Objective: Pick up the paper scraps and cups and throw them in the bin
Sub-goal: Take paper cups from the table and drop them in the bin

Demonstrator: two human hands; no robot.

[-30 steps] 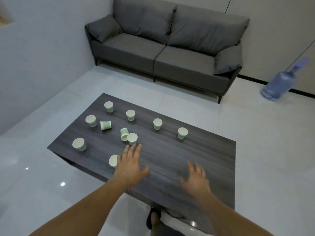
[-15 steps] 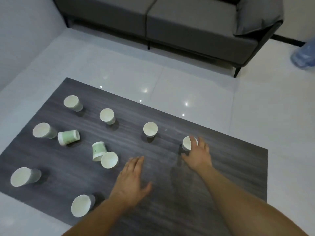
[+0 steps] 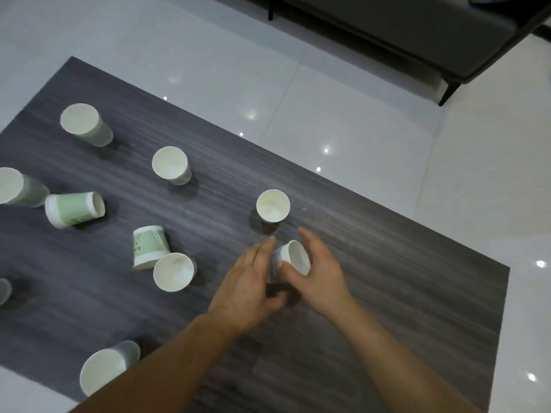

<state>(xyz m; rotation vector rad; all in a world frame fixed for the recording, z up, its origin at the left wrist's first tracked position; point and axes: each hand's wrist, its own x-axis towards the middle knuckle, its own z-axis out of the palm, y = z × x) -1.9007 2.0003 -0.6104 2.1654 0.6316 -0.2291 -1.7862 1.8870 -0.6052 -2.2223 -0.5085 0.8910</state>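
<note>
The held paper cup [image 3: 290,257] is tilting, its long axis leaning so the open mouth is facing up and right, above the dark wood-grain surface [image 3: 387,293]. The right hand [image 3: 320,274] is pinching it, thumb on the near wall, grip closed around it. The left hand [image 3: 252,286] is lying beside it, fingers together and extended, hiding the cup's base. A cup at left [image 3: 4,290] is being cut off by the frame edge.

Dark wood-grain table [image 3: 387,308] carries perhaps nine paper cups [image 3: 170,166], two toppled.
</note>
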